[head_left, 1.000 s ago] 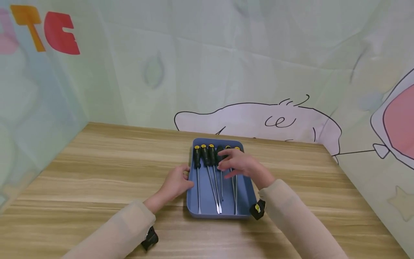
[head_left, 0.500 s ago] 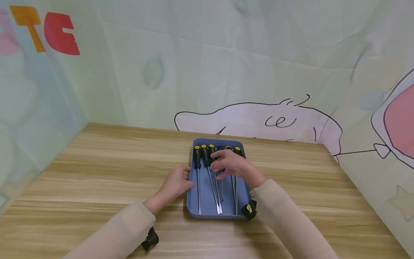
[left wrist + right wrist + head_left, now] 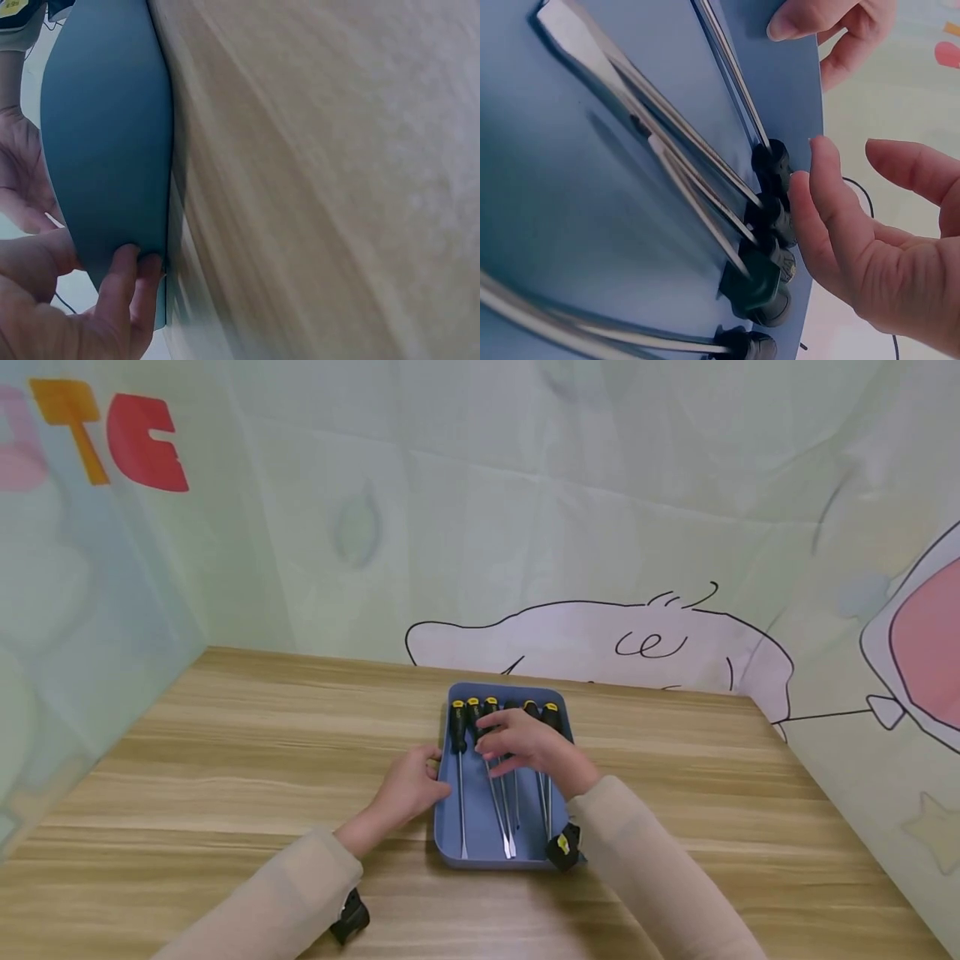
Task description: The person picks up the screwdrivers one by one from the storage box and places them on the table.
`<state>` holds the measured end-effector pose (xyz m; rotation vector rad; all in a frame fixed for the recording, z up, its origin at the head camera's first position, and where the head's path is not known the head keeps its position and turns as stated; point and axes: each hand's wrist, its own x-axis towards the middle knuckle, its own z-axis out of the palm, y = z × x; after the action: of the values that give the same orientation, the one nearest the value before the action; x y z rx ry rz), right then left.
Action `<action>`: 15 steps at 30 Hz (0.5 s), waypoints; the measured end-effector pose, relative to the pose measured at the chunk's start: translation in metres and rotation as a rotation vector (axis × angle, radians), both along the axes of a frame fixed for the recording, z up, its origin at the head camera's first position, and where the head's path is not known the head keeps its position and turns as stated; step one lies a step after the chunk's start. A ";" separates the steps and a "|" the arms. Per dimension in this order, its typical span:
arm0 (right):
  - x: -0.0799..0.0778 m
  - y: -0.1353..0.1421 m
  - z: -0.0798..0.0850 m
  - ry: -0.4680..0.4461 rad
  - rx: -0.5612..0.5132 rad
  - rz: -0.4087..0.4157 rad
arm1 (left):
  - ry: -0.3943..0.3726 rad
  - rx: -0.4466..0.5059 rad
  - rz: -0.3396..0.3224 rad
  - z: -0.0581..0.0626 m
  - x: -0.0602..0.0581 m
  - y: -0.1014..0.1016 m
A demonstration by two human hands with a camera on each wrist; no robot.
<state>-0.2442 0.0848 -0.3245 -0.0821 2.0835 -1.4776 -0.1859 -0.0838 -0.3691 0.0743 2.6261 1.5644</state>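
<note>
A blue tray (image 3: 480, 818) on the table holds several screwdrivers side by side, with black, yellow-capped handles at the far end and metal shafts towards me. My left hand (image 3: 408, 787) grips the tray's left rim; in the left wrist view its fingers (image 3: 120, 281) press the outer wall. Above the handles hovers my right hand (image 3: 525, 743), fingers spread and slightly bent, holding nothing. It covers parts of the middle screwdrivers. The leftmost screwdriver (image 3: 458, 727) lies apart from the others. One dark hexagonal handle (image 3: 754, 289) shows in the right wrist view.
The wood-grain table (image 3: 262, 752) spreads out on both sides of the tray. A printed cloth backdrop (image 3: 480, 527) stands along its back and sides. A black wrist device (image 3: 564, 847) on the right sleeve hangs over the tray's near right corner.
My right hand has moved left over the screwdriver handles, uncovering the ones on the right. The left hand and the tray stay in place.
</note>
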 end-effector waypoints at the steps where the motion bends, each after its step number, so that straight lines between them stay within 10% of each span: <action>1: 0.000 -0.001 0.000 0.002 0.000 0.002 | -0.001 -0.002 0.002 0.000 0.000 0.000; 15: -0.004 -0.019 -0.004 -0.005 0.016 -0.021 | 0.032 -0.016 -0.001 0.002 0.004 -0.001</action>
<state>-0.2483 0.0658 -0.3281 -0.0506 2.0985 -1.4716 -0.1819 -0.0853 -0.3669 0.1008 2.6621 1.5551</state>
